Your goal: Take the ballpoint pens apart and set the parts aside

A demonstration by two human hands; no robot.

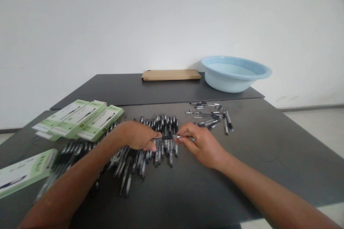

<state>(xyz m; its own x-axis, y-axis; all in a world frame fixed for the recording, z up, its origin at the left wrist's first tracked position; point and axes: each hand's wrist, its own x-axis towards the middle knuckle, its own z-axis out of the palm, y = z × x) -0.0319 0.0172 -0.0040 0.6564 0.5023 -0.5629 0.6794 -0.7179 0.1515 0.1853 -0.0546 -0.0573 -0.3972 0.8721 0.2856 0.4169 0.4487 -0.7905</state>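
Observation:
Between my two hands a pen is held level, its dark grip showing in the middle. My left hand is closed on the pen's left end. The fingers of my right hand pinch its silvery tip end; whether a separate part is in that pinch I cannot make out. Under and left of my hands lies a wide pile of clear pens with black parts. Beyond my right hand is a smaller, looser group of pens and pen parts.
Green-and-white pen boxes overlap at the left, and another pen box lies nearer. At the back stand a flat brown cardboard piece and a light blue basin, close to the wall. The dark table has a seam across it.

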